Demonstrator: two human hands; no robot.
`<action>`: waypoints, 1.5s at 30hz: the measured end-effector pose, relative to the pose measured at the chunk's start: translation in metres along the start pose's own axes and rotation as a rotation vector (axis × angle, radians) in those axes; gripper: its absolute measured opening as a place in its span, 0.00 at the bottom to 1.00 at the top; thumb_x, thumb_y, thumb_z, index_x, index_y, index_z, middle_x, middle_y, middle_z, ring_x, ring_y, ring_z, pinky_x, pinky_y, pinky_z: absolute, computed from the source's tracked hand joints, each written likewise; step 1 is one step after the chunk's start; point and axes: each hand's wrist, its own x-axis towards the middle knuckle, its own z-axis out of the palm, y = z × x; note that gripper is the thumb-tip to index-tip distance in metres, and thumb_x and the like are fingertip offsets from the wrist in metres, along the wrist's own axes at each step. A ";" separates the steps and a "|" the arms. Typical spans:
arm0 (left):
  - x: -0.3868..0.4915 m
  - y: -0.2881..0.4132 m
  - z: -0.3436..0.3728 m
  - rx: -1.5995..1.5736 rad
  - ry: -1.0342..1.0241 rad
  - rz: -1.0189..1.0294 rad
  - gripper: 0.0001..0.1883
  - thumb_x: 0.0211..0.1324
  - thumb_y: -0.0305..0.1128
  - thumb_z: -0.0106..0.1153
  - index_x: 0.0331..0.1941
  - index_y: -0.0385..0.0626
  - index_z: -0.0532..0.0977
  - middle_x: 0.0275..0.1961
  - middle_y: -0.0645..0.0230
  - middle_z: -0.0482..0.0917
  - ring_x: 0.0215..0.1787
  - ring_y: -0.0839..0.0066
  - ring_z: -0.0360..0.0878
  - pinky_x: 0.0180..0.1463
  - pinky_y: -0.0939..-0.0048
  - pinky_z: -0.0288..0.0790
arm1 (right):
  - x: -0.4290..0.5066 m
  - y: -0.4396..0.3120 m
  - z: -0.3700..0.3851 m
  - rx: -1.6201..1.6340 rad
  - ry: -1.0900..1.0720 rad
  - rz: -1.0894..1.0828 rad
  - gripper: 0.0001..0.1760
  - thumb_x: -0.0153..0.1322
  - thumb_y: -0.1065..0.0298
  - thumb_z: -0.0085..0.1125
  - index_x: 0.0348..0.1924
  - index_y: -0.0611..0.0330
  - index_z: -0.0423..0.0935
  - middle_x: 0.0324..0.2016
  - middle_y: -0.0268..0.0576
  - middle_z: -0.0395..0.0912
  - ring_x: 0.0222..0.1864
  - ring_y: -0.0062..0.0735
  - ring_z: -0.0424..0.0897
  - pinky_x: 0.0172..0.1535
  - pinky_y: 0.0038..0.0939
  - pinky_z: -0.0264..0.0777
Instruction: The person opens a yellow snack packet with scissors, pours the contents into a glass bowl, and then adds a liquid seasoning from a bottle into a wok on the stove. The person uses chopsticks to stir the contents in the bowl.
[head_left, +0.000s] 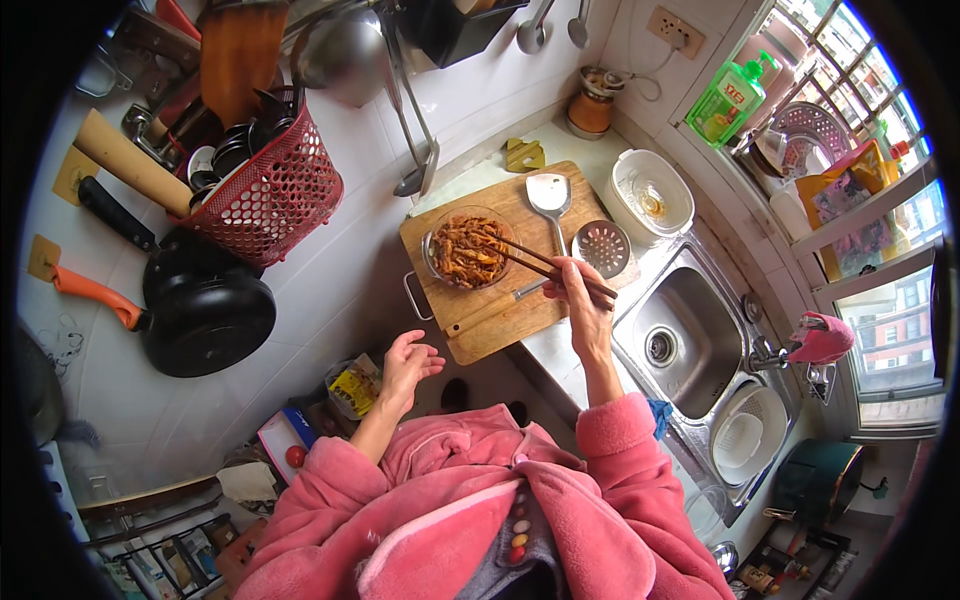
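My right hand (583, 300) grips a pair of dark wooden chopsticks (529, 260), whose tips reach into the shredded reddish-brown food (471, 251). That food fills a clear glass bowl (430, 268) on the left half of a wooden cutting board (491, 337). Nothing is in my left hand (409, 366), its fingers apart and slightly curled, below the board's near left edge. A metal spatula (550, 196) lies across the board, its handle running towards me. Beside it rests a perforated skimmer (602, 249), its handle partly hidden by my right hand.
A white oval dish (651, 196) stands right of the board, by the stainless sink (679, 330). White colanders (750, 435) sit at the sink's near end. A red basket of utensils (277, 187) and black pans (210, 326) hang on the left wall. A brass-coloured trivet (525, 155) lies behind the board.
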 end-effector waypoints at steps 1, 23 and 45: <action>-0.001 0.000 0.000 0.009 0.002 0.000 0.20 0.71 0.27 0.50 0.63 0.37 0.63 0.44 0.57 0.78 0.40 0.66 0.84 0.44 0.67 0.81 | -0.001 -0.001 0.001 0.022 0.007 -0.009 0.16 0.78 0.62 0.57 0.48 0.68 0.81 0.37 0.44 0.83 0.35 0.29 0.84 0.42 0.28 0.81; -0.018 -0.010 0.007 0.055 0.010 -0.009 0.19 0.71 0.29 0.51 0.62 0.38 0.64 0.44 0.58 0.77 0.41 0.66 0.83 0.45 0.66 0.81 | -0.002 0.040 -0.032 0.310 0.053 0.111 0.18 0.79 0.60 0.53 0.49 0.70 0.76 0.38 0.48 0.82 0.34 0.31 0.84 0.41 0.27 0.81; -0.014 -0.017 0.011 0.093 -0.028 -0.019 0.20 0.71 0.30 0.51 0.62 0.38 0.63 0.44 0.59 0.77 0.41 0.67 0.83 0.45 0.68 0.80 | -0.023 0.004 -0.027 -0.134 0.061 -0.084 0.17 0.78 0.61 0.57 0.48 0.68 0.81 0.36 0.45 0.84 0.33 0.27 0.83 0.38 0.28 0.80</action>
